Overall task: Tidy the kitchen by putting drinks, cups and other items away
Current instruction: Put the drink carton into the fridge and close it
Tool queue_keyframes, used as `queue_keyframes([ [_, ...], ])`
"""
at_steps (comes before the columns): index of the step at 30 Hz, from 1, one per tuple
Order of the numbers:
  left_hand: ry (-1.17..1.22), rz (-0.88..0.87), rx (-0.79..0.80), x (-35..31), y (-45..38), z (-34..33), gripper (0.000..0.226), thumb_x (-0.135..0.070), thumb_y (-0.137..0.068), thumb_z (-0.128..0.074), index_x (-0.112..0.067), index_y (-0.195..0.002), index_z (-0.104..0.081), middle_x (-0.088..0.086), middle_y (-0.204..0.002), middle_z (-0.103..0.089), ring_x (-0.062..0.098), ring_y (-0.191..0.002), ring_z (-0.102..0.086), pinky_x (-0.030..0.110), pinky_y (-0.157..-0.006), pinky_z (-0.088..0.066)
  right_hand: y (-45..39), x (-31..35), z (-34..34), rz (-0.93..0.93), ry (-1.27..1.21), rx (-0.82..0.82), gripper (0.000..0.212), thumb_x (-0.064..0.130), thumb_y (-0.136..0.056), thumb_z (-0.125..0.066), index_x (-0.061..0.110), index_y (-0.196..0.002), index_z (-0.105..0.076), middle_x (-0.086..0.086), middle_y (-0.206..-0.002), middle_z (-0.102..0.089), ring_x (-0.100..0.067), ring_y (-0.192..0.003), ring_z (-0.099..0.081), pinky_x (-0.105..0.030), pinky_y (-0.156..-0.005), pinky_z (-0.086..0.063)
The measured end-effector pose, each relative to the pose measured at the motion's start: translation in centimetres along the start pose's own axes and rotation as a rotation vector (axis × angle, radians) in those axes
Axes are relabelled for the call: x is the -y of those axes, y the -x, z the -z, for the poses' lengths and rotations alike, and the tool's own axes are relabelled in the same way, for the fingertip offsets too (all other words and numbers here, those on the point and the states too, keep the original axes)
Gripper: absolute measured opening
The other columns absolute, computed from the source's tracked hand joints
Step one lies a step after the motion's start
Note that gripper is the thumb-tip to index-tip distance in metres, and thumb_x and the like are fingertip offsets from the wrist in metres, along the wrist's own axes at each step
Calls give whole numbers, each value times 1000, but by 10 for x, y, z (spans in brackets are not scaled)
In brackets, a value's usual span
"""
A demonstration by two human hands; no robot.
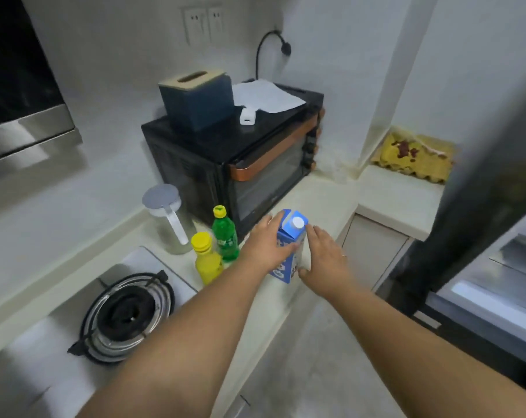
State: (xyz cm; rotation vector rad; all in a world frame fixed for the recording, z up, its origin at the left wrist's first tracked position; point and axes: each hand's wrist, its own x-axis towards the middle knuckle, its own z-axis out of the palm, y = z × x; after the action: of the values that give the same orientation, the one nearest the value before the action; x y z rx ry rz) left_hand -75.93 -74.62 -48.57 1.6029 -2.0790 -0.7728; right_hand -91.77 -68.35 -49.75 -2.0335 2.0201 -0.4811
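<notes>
- A blue and white milk carton point(290, 245) with a white screw cap stands upright on the pale table point(325, 200), just in front of the black toaster oven point(240, 164).
- The left hand point(266, 248) lies against the carton's left face, thumb across its front; its fingers point(267, 221) reach up along the far side, so it appears to grip the carton.
- The right hand point(326, 260) sits at the carton's right side, its fingers point(317, 233) spread fairly wide and flat, the thumb near the carton's lower corner; whether it presses the carton or only rests beside it cannot be told.
- Just left of the carton stand a green bottle point(224, 235) with a yellow cap and, nearer, a yellow bottle point(206, 257) with a yellow cap, close together.
- Farther left is a clear jug point(171, 218) with a grey lid.
- A gas burner point(126, 315) occupies the near-left part of the table.
- On top of the oven rest a dark blue tissue box point(196, 101), a sheet of white paper point(264, 96) and a small white object point(248, 115).
- At the far right, on a lower ledge, lies a yellow egg tray point(412, 155).
- A dark door edge point(473, 188) crosses the right side of the view.
</notes>
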Motion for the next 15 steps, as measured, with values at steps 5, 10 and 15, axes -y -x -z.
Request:
queue_keyframes([
  [5, 100, -9, 16, 13, -20, -10, 91, -68, -67, -63, -55, -148, -23, -8, -130, -61, 12, -114, -62, 37, -96, -52, -34, -8, -29, -148, -192, 41, 107, 38, -75, -78, 28, -158, -11, 3, -145, -49, -21, -131, -50, -41, -98, -46],
  [10, 57, -65, 38, 6, -36, -3, 91, -57, -66, -73, -54, -147, -31, -13, -124, -68, 8, -108, -66, 34, -93, -55, -46, -11, -46, -223, -369, 17, 113, 47, -64, -80, 36, -153, -11, 8, -118, -63, -19, -102, -66, -43, -83, -57],
  [15, 12, -152, 111, -34, -48, -7, 91, -57, -65, -72, -57, -145, -30, -17, -123, -68, 6, -106, -66, 34, -90, -56, -38, -29, -26, -311, -492, -104, 104, 44, -66, -78, 42, -149, -15, 14, -118, -64, -18, -100, -68, -44, -80, -58],
])
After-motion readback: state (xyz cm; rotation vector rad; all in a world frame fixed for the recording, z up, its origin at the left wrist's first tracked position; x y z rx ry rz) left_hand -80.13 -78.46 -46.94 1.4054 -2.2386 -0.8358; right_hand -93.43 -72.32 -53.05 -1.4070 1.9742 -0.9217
